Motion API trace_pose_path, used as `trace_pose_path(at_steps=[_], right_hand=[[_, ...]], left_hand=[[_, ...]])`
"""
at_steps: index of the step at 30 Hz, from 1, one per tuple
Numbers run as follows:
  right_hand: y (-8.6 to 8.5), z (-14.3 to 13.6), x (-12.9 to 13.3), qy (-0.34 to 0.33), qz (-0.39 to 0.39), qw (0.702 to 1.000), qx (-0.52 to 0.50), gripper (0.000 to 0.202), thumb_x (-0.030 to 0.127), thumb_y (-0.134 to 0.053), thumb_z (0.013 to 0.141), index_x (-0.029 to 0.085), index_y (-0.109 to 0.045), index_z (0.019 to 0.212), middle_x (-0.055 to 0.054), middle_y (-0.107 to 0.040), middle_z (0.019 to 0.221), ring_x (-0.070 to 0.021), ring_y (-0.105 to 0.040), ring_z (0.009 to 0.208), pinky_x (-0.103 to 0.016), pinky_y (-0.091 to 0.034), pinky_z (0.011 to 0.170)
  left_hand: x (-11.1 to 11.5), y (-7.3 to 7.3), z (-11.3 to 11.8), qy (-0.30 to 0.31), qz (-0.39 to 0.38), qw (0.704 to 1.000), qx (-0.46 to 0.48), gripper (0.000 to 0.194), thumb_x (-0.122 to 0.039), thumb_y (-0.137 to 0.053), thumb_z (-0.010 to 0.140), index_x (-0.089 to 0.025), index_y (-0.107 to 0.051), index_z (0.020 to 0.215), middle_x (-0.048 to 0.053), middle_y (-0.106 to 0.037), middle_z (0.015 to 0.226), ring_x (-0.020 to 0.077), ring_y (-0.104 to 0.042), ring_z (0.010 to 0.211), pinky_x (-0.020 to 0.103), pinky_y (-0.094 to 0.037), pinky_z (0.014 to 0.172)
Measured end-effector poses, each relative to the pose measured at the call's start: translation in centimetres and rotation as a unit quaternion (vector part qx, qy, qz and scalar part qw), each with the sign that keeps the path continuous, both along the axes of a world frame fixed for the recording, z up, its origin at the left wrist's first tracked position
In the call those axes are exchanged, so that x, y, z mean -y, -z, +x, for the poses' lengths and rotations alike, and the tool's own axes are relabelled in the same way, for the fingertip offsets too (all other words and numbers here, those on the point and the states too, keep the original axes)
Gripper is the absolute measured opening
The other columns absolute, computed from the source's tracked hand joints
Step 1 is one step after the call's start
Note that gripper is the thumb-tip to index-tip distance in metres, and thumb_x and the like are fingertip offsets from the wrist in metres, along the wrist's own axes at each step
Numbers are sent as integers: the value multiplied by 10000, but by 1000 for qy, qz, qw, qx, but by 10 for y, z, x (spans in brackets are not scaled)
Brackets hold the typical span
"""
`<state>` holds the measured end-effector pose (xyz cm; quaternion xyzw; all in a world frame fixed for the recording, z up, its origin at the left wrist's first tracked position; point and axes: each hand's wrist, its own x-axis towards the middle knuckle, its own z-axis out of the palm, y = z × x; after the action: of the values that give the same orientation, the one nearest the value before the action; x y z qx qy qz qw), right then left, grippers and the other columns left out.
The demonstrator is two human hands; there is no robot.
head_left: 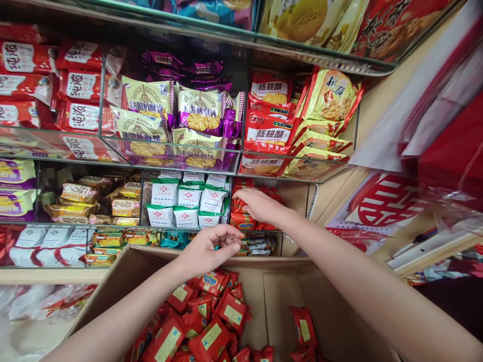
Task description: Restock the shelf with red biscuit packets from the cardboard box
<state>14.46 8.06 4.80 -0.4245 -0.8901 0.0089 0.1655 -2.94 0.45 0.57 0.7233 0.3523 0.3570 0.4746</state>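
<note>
My right hand reaches into a lower shelf compartment among small red snack packets. Its fingers are bent, with a red packet at the fingertips; part of the grip is hidden. My left hand hovers over the far rim of a cardboard box, fingers loosely curled, thumb apart, nothing visible in it. Inside that box lie many red snack packets with pale yellow labels, heaped mostly to the left. A few more red packets rest at the right side of the box.
White-and-green packets fill the neighbouring compartment. Above sit French biscuit packs and walnut shortbread packs behind a clear glass lip. Red-and-white bags hang at the right, close to my right arm.
</note>
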Motion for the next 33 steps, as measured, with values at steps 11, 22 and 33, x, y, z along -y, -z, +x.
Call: trace_pose_path(at_steps=[11,22,33], right_hand=[[29,-1,3,170,-16,973,-152,222,212,-607,756,125,-573,958,-120,-543,1021,-218,-518,976,-350,-393,886],[30,-14,10,194,-123,951,-208,628,129,-498,756,78,-260,1335,-197,-363,1329,-262,-426,1178,-387,-356,962],[21,9,86,32,53,930,-362,100,219,-490,806,209,-548,886,-79,-537,965,-188,-532,882,-326,-450,744]], left_hand=[[0,-3,1,0,20,1000,-11,204,-275,-574,747,-110,-611,860,33,-615,688,130,-563,633,242,-451,610],[-1,-2,0,-3,43,999,-32,199,-269,-562,755,-106,-612,857,37,-610,695,134,-562,643,248,-454,621],[0,-5,1,-11,56,998,-28,159,-263,-566,748,-128,-616,817,16,-599,675,124,-539,630,233,-442,604]])
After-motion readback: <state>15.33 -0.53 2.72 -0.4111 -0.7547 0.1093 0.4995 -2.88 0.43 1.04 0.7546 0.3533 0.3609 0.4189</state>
